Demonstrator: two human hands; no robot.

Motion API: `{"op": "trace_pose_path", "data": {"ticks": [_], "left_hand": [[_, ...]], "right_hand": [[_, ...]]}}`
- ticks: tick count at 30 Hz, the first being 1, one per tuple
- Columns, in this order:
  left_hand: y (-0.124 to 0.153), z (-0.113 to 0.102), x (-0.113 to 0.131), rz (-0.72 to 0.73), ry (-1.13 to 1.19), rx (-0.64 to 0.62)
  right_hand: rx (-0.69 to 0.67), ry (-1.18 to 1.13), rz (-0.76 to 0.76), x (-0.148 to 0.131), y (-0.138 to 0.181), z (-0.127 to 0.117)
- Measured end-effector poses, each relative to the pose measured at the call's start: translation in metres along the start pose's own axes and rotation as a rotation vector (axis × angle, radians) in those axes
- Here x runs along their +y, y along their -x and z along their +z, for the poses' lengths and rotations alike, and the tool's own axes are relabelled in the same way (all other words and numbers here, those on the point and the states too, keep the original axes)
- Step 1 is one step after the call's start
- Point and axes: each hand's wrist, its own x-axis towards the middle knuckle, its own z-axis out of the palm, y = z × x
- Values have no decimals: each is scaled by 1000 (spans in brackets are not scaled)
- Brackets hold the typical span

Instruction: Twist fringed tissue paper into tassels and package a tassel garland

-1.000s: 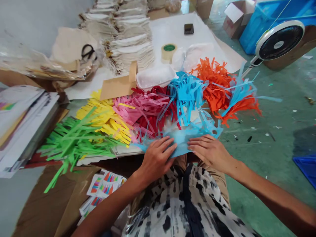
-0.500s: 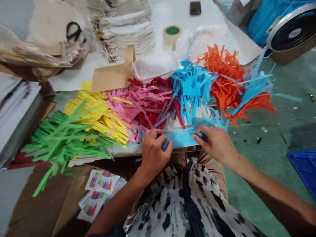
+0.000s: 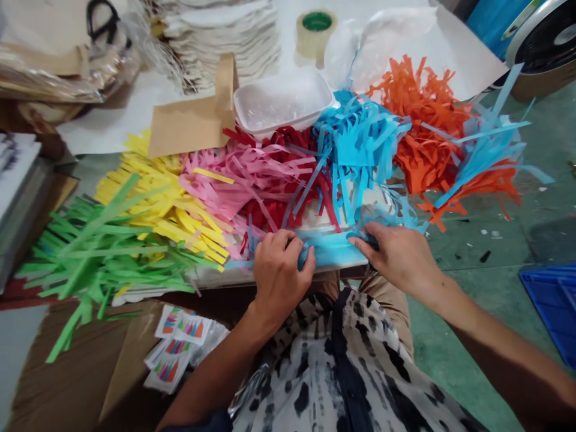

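Note:
A blue fringed paper piece [image 3: 335,249] lies rolled along the near edge of the work board. My left hand [image 3: 279,273] is curled around its left end, fingers closed on it. My right hand [image 3: 398,255] pinches its right end. Behind it lie heaps of cut paper fringe: green [image 3: 108,252], yellow [image 3: 166,198], pink [image 3: 252,177], dark red [image 3: 279,210], blue [image 3: 355,144] and orange [image 3: 427,132].
A white plastic tray [image 3: 283,99], a brown envelope [image 3: 189,123], a tape roll [image 3: 315,27], stacked cloth bags [image 3: 225,36] and scissors [image 3: 101,21] lie further back. Printed cards [image 3: 177,348] sit on brown cardboard at lower left. A fan [image 3: 546,39] and a blue crate [image 3: 551,306] stand at right.
Both hands went from lying flat on the blue paper to curling and gripping it as it rolled up. The view tilted down and closer.

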Motion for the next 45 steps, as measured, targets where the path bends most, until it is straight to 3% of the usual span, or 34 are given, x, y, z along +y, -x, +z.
{"op": "trace_pose_path", "data": {"ticks": [3, 6, 10, 13, 15, 18, 25, 28, 31, 34, 36, 40, 45], "left_hand": [[2, 2, 1, 27, -6, 55], [2, 3, 2, 157, -21, 121], [-2, 3, 4, 470, -15, 120], [-7, 4, 5, 599, 11, 54], [-9, 5, 6, 624, 0, 37], [-9, 3, 5, 647, -17, 12], [7, -16, -31, 738, 57, -96], [9, -32, -56, 681, 94, -76], [9, -49, -68, 500, 104, -22], [8, -54, -53, 317, 142, 171], [8, -47, -31, 365, 183, 228], [4, -20, 13, 584, 193, 10], [-5, -2, 25, 541, 81, -110]], "right_hand": [[-62, 45, 40, -6, 0, -2], [-11, 90, 14, -8, 1, -3], [248, 147, -123, 1, 9, -2], [484, 111, -239, 8, 24, 0], [550, 21, -407, 8, 35, 5], [489, -46, -574, 6, 51, 14], [435, -101, -542, 25, 58, 22], [426, -128, -537, 25, 53, 16], [416, -129, -529, 20, 48, 9], [375, -102, -540, 17, 43, 4], [352, -94, -543, 17, 41, 3], [315, -73, -524, 18, 38, 2], [296, -55, -536, 19, 32, -1]]}}
